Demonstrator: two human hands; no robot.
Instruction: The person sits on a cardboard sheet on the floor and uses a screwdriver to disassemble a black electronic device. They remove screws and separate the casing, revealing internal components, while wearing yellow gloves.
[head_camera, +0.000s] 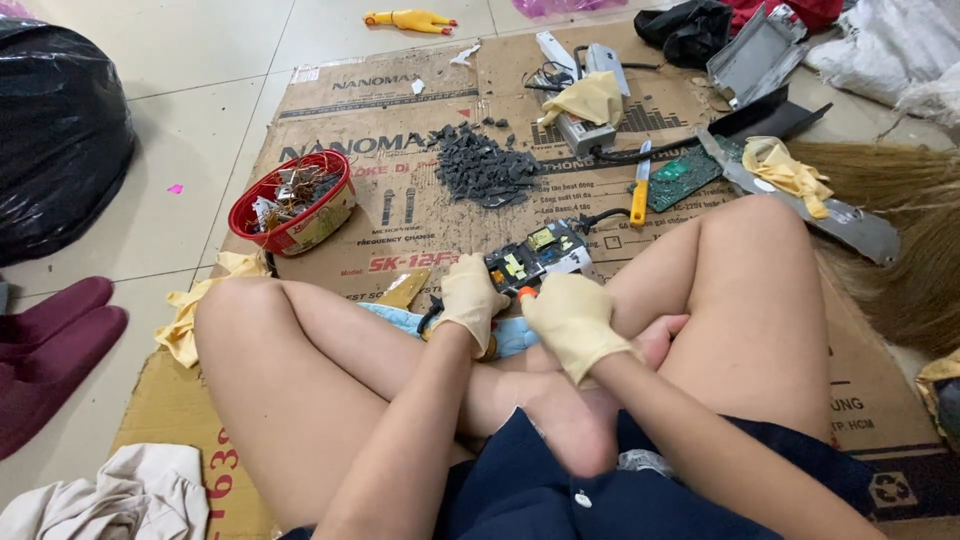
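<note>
Surroundings: I see a flattened brown cardboard sheet (420, 230) on the tiled floor; I sit on it cross-legged.
At 10 o'clock: a red round plastic bowl of metal scraps (293, 203).
At 12 o'clock: a heap of dark grey plastic fragments (483, 166); beyond it, a grey opened power box with cables (585, 125) and a crumpled yellow glove (590, 97) on top.
At 1 o'clock: a yellow-handled knife (639, 190) just beside a green circuit board (683, 175).
In the way: my knees flank both hands; nothing lies between hands and board.
Work piece: a small dark circuit board with yellow components (530, 255), on the cardboard at 12 o'clock of my hands.
Left hand (468, 300): gloved, grip curled against the board's near-left edge.
Right hand (572, 320): gloved, grip closed around an orange-handled tool (526, 293), its tip at the board's near edge.
</note>
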